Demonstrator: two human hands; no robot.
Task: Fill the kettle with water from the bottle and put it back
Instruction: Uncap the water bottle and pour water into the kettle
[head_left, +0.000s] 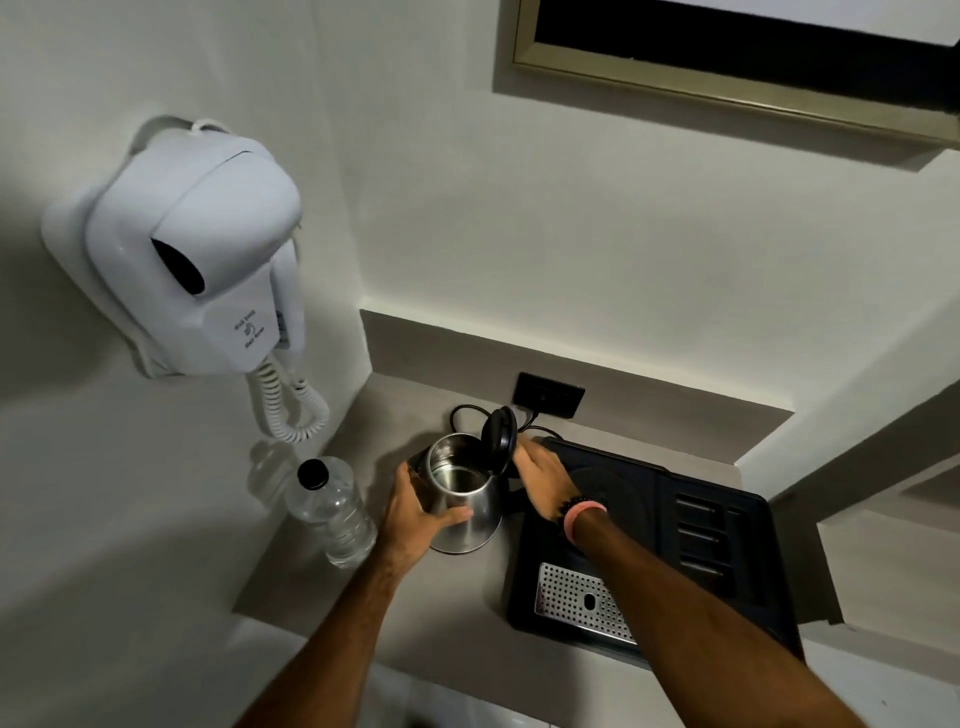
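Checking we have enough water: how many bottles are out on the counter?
1. The bottle stands capped on the counter, left of the kettle. Its reflection shows on the wall behind.

1 head-worn wide-angle view, looking steeply down, close over the counter (457, 613), facing the wall

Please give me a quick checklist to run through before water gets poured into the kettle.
1. Kettle lid open: ok, it stands raised.
2. Kettle steady: ok, left hand grips its body on the counter.
3. Kettle off its base: ok, it stands left of the black tray.
4. Bottle within reach: ok, upright just left of the kettle.
5. Bottle cap off: not ok, it is on.
6. A hand free for the bottle: not ok, right hand is by the lid.
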